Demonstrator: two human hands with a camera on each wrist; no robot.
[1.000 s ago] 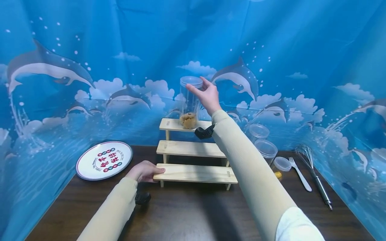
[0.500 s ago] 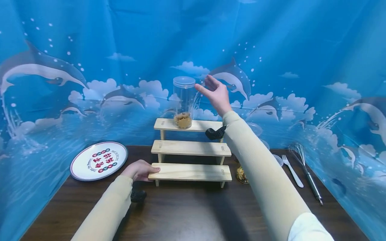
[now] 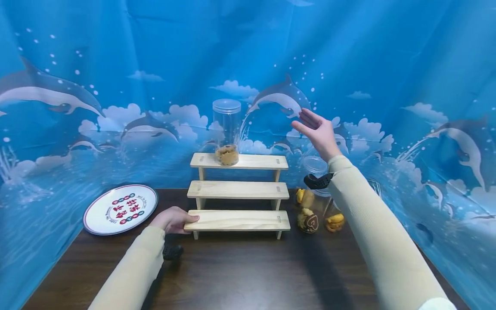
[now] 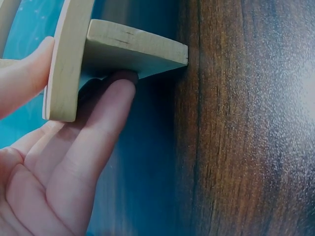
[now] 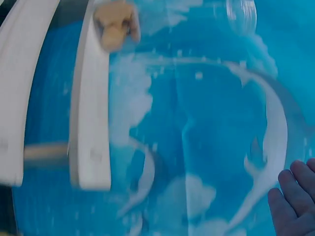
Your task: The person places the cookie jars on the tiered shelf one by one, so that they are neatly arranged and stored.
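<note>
Pinching the wooden stand (image 3: 238, 220) with the left hand (image 3: 174, 220), I'm hovering the empty right hand (image 3: 319, 132) apart from the jar (image 3: 226, 131).

The tiered stand (image 3: 237, 190) is pale wood, smooth and matt, with faint grain. The tall jar (image 3: 227, 127) on its top shelf looks like clear, glossy plastic; the cookies (image 3: 227, 155) inside are rough and dry-looking. At left, the plate (image 3: 104, 209) is smooth and shiny. The tabletop (image 3: 240, 267) shows dark wood grain under a fine-textured sheen. Behind hangs a creased, softly glossy curtain (image 3: 217, 51); the sleeves (image 3: 376, 228) are matt cloth.
</note>
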